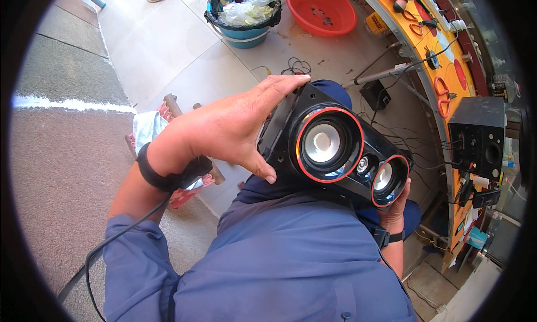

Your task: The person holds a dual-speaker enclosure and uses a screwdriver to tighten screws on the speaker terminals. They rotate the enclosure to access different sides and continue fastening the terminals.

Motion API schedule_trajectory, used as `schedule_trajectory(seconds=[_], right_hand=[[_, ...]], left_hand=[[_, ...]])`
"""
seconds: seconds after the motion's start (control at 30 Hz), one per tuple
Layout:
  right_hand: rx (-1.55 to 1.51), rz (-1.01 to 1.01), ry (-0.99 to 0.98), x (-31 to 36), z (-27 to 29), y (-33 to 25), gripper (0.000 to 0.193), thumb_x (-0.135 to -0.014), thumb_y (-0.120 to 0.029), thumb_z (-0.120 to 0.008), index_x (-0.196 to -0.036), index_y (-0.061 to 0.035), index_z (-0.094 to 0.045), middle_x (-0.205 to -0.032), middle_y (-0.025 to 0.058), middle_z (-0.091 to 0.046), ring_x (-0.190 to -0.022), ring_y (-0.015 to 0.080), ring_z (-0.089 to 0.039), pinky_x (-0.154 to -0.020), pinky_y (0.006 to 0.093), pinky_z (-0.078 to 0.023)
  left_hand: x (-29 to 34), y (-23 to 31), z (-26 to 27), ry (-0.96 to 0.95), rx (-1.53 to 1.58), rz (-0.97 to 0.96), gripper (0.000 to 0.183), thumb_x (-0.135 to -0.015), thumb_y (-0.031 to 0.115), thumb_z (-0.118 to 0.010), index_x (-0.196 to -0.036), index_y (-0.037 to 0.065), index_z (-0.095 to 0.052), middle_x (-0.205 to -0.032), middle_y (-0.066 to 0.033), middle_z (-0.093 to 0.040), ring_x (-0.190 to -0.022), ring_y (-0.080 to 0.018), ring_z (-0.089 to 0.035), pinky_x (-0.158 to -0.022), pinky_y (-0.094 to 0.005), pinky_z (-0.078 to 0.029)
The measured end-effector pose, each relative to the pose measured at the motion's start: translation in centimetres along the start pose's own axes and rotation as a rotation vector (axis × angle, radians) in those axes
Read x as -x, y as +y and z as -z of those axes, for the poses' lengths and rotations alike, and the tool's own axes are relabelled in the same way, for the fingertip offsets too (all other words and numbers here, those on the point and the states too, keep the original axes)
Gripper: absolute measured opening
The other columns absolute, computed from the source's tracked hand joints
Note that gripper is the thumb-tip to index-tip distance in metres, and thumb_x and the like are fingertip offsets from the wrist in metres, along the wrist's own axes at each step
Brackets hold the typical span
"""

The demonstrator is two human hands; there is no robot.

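A glossy black speaker box (361,137) lies tilted across my lap. Its face is up, with two silver cones ringed in orange-red and a small round driver between them. My left hand (238,123) spans the left end of the box, fingers at the far corner and thumb at the near edge. At the other end, my right hand (398,204) grips the box from its right side. Part of that hand is hidden behind the speaker. Black bands circle both my wrists.
On my right stands an orange-topped workbench (417,45) with red-handled pliers (443,98) and another black speaker (477,137). Cables trail beneath it. Farther off are a blue bin (244,36) lined with a black bag and a red basin (335,3). A cloth-draped stool (148,126) stands left.
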State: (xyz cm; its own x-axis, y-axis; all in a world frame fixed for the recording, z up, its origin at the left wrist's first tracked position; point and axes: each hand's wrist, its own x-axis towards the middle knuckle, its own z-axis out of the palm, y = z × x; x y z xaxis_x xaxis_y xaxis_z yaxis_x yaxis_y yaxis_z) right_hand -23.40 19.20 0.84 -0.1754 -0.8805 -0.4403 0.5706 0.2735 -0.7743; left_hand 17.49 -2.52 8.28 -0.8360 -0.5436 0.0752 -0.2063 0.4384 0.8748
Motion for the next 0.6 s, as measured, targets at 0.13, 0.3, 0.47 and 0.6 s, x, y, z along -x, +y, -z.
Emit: schedule_trajectory(seconds=[0.13,0.3,0.47,0.6], right_hand=[[0.025,-0.006,-0.060,0.2,-0.4,0.1,0.076,-0.097,-0.065,-0.057,-0.144,-0.0064,-0.054,-0.138,0.0116,-0.063,-0.123,0.0259,-0.063,-0.106,0.0413,-0.052],[0.084,0.011,-0.136,0.6,-1.1,0.1,0.091,-0.095,-0.068,-0.057,-0.160,-0.0084,-0.033,-0.151,0.0093,-0.051,-0.135,0.0230,-0.052,-0.114,0.0394,-0.042],[-0.048,0.105,-0.303,-1.0,-1.9,0.3,0.092,-0.097,-0.056,-0.063,-0.162,-0.0043,-0.024,-0.160,0.0096,-0.040,-0.146,0.0208,-0.041,-0.121,0.0373,-0.032],[-0.078,0.084,-0.333,-1.5,-1.7,0.0,0.094,-0.095,-0.057,-0.067,-0.162,-0.0059,-0.024,-0.155,0.0094,-0.045,-0.143,0.0209,-0.044,-0.117,0.0358,-0.038]], left_hand=[[0.4,-0.2,0.0,-0.018,0.083,0.084,0.141,-0.052,0.024,-0.102,-0.163,0.011,-0.015,-0.162,-0.0171,-0.029,-0.147,-0.0390,-0.038,-0.113,-0.0498,-0.045],[0.4,-0.5,-0.2,-0.035,0.216,0.262,0.155,-0.044,0.036,-0.105,-0.165,0.009,-0.012,-0.168,-0.0157,-0.025,-0.152,-0.0376,-0.031,-0.114,-0.0501,-0.042],[-0.1,-0.2,-1.0,0.021,0.297,0.279,0.155,-0.045,0.032,-0.103,-0.164,0.005,-0.008,-0.167,-0.0196,-0.025,-0.149,-0.0368,-0.038,-0.114,-0.0492,-0.042],[-0.2,-0.1,-1.0,0.019,0.262,0.243,0.157,-0.045,0.029,-0.104,-0.164,0.006,-0.005,-0.167,-0.0196,-0.024,-0.146,-0.0372,-0.041,-0.110,-0.0511,-0.048]])
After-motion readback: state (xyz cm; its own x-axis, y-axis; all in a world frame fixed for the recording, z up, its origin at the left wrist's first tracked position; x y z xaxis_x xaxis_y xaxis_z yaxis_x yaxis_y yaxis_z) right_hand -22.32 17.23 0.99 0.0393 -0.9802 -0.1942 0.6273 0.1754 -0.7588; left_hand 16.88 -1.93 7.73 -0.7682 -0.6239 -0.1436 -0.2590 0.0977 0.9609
